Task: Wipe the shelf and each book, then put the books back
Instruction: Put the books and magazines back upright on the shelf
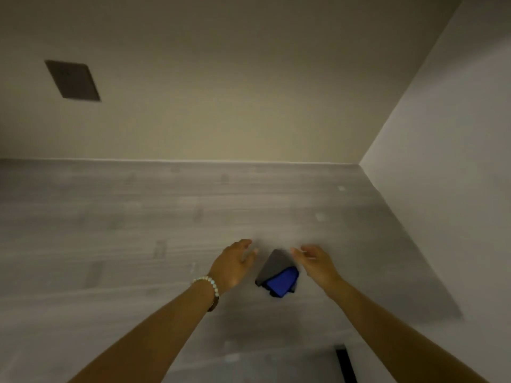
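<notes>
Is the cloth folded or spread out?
Folded. The cloth sits as a compact bundle on the shelf, a grey layer lapped over a blue one.

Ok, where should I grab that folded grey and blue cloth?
Probably best from above with the right hand: pinch the bunched blue near end of the folded grey and blue cloth. It lies low on the grey wood-grain shelf, leaving no side grip.

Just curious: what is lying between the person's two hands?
A folded grey-and-blue cloth, on the grey surface between the left hand and right hand, in the head view.
</notes>
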`<state>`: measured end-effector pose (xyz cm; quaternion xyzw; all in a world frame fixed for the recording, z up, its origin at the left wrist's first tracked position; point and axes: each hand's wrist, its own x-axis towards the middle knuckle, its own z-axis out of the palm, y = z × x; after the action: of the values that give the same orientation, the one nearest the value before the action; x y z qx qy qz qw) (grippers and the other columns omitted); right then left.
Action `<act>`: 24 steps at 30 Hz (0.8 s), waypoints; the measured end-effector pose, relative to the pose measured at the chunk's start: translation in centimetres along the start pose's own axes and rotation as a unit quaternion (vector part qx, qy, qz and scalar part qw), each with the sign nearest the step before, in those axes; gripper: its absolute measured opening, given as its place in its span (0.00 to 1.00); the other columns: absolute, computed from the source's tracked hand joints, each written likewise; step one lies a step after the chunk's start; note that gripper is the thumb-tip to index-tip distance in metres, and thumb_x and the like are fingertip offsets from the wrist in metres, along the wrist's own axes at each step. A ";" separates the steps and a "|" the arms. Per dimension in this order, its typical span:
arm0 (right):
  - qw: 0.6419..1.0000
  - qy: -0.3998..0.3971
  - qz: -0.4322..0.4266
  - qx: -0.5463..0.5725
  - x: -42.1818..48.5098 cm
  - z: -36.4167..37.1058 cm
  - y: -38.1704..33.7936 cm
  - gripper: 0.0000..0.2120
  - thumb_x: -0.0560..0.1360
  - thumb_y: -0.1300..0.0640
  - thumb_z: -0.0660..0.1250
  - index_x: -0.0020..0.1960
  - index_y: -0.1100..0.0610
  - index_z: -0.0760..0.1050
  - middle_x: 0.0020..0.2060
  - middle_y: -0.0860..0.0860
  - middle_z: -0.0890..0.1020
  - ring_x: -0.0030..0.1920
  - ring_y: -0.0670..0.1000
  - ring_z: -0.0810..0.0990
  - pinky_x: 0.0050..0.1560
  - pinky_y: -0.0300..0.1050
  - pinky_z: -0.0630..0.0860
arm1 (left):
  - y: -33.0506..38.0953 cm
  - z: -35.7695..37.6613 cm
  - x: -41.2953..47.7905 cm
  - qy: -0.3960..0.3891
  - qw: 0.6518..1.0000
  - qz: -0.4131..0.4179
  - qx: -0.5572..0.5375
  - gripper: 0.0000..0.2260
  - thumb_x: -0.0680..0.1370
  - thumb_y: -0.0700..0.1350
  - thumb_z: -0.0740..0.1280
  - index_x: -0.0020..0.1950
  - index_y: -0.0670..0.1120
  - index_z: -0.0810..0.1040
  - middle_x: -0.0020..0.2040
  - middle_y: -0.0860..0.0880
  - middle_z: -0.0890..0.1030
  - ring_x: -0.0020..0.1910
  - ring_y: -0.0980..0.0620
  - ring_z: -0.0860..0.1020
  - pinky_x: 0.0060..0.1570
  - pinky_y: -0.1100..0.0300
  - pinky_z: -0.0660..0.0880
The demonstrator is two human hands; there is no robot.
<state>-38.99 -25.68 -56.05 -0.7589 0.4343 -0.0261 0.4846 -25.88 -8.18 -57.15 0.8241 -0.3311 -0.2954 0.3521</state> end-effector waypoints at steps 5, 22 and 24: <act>1.000 -0.017 0.016 0.016 1.0 2.6 3.5 0.23 0.72 0.48 0.72 0.47 0.70 0.78 0.41 0.60 0.81 0.44 0.55 0.79 0.49 0.54 0.76 | -1.5 5.0 1.3 -0.061 0.993 -0.041 -0.091 0.26 0.79 0.56 0.61 0.74 0.46 0.63 0.68 0.47 0.72 0.65 0.48 0.72 0.65 0.52 0.69; 0.936 -0.022 0.057 0.347 0.7 -3.8 3.1 0.05 0.78 0.57 0.65 0.48 0.60 0.74 0.48 0.56 0.79 0.45 0.52 0.79 0.43 0.44 0.78 | 3.4 4.4 3.5 0.060 0.953 -0.015 -0.297 0.09 0.81 0.49 0.58 0.51 0.44 0.72 0.48 0.52 0.75 0.47 0.55 0.75 0.41 0.75 0.71; 0.977 0.058 0.050 0.199 0.4 -4.2 5.6 0.07 0.76 0.59 0.68 0.52 0.60 0.73 0.49 0.56 0.78 0.44 0.49 0.77 0.40 0.36 0.75 | 2.7 5.5 3.4 0.023 0.960 -0.044 -0.277 0.06 0.82 0.46 0.59 0.53 0.44 0.71 0.50 0.49 0.75 0.46 0.53 0.76 0.36 0.76 0.71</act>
<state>-44.24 -29.79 -58.18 -0.6214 0.4855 -0.1317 0.6007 -28.69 -14.30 -59.12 0.7142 -0.1919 -0.3720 0.5610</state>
